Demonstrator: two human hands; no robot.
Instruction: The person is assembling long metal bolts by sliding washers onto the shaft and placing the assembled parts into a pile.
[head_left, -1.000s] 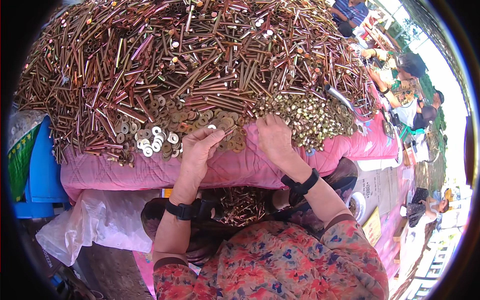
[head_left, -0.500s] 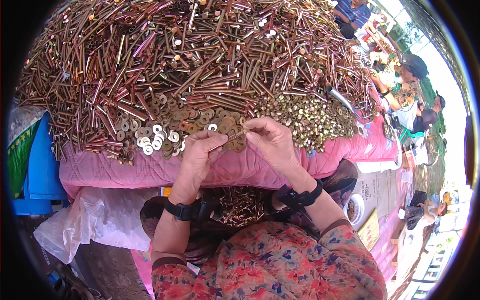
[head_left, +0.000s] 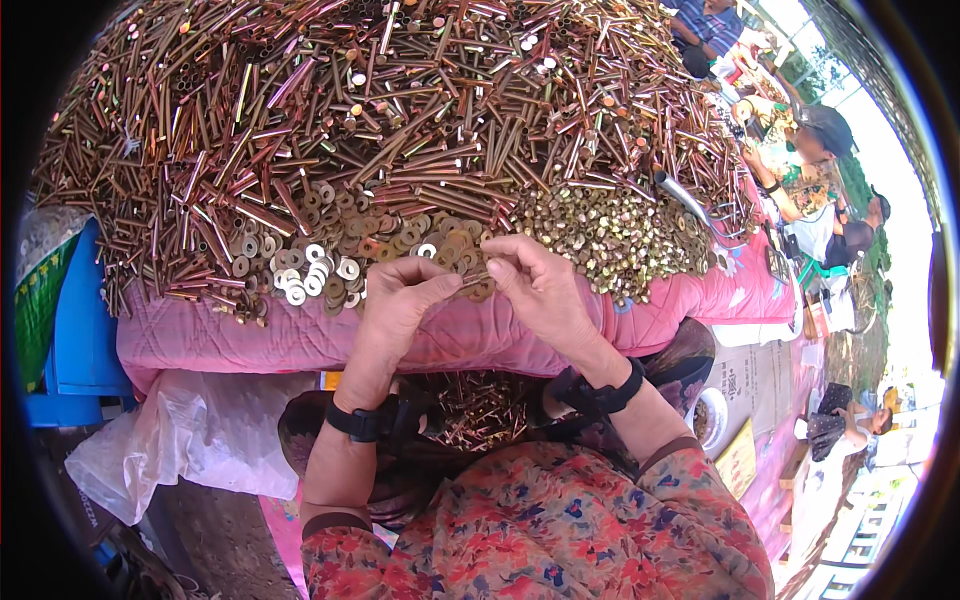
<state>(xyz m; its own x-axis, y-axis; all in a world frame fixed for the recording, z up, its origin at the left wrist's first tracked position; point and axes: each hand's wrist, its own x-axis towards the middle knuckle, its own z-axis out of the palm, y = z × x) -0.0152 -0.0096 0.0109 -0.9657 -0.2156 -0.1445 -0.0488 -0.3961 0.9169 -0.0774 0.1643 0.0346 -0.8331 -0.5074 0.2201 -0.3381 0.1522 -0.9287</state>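
Observation:
A short stretch of a thin brassy bolt shows between my two hands, above the near edge of the table. My left hand is closed, thumb and bent fingers pinching one end. At the other end the thumb and forefinger of my right hand are pressed together; whether a nut or washer sits there is too small to tell. Just beyond my left hand lie loose flat washers, some bright, others brownish. Past my right hand spreads a heap of small yellowish nuts.
A big pile of coppery bolts and tubes covers the table's far side. Pink quilted cloth drapes the near edge. A curved metal tool lies at the right. More bolts lie below, and other people sit along the right.
My left hand has turned slightly and slid toward my right hand, so less of the bolt shows. The right hand has barely moved.

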